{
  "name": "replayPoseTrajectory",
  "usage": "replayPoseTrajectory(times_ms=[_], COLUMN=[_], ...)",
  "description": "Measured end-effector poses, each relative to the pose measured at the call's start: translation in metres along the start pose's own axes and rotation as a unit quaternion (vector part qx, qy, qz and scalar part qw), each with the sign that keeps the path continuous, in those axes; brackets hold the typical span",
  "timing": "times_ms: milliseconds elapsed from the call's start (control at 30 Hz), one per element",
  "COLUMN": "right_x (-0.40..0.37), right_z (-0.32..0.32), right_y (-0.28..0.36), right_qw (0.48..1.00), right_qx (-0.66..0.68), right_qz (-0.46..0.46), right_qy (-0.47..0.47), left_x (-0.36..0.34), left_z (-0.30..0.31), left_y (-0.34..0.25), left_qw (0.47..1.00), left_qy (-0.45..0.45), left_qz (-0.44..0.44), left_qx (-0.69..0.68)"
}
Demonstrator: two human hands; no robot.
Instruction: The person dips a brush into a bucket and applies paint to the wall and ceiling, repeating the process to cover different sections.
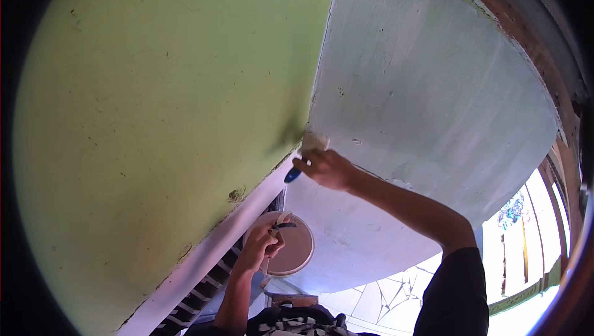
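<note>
The right hand (328, 169) clamps the brush (314, 143), bristles on the corner between green wall (154, 119) and white wall (433, 101); the left hand (263, 246) grips the pail (298, 250) rim below; cutting-in seems underway; any further stroke calls for a steady line along the corner.

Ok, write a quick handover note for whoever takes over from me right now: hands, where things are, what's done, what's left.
Right hand: grips the brush, bristles against the corner where the green wall meets the pale wall.
Left hand: holds the bucket, lower down, near the white trim.
Done: pale wall looks coated up to the corner.
Left: probably the rest of the corner line; green wall shows scuffs and chips.
</note>
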State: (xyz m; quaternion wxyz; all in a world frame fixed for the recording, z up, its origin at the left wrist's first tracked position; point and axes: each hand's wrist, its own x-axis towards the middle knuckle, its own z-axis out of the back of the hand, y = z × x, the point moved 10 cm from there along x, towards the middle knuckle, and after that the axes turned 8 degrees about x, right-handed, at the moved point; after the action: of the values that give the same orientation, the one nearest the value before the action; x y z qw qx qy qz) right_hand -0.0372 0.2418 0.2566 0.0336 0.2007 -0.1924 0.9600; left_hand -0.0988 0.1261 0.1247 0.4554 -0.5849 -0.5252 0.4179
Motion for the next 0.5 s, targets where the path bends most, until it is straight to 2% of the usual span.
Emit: replayPoseTrajectory(times_ms=[67,133,167,233,300,367,433,500], right_x=[-0.008,-0.005,-0.002,0.008,0.016,0.034,0.052,0.070], right_z=[-0.012,0.000,0.015,0.056,0.100,0.183,0.256,0.309], right_y=[0.014,-0.014,-0.029,-0.056,-0.091,-0.098,-0.092,-0.076], right_qw=[0.999,0.958,0.946,0.951,0.921,0.941,0.964,0.976], right_qx=[0.048,0.216,0.243,0.224,0.287,0.243,0.148,-0.001], right_qz=[-0.012,-0.179,-0.211,-0.212,-0.263,-0.219,-0.137,-0.042], right_qy=[0.019,0.058,0.036,0.011,0.004,-0.084,-0.171,-0.213], left_x=[-0.004,-0.007,-0.008,-0.008,-0.007,-0.006,-0.005,-0.002], left_z=[0.001,0.005,0.007,0.004,0.005,0.006,0.004,0.004], left_y=[-0.004,-0.007,-0.004,-0.003,0.006,0.006,0.009,0.006], left_qw=[1.000,1.000,0.999,1.000,0.999,0.999,0.999,0.999], left_qy=[0.002,-0.008,-0.016,0.006,0.000,-0.003,0.008,0.004], left_qz=[-0.006,0.007,0.028,0.023,0.049,0.047,0.053,0.051], left_qx=[0.017,0.014,0.009,-0.007,0.011,0.017,0.009,0.004])
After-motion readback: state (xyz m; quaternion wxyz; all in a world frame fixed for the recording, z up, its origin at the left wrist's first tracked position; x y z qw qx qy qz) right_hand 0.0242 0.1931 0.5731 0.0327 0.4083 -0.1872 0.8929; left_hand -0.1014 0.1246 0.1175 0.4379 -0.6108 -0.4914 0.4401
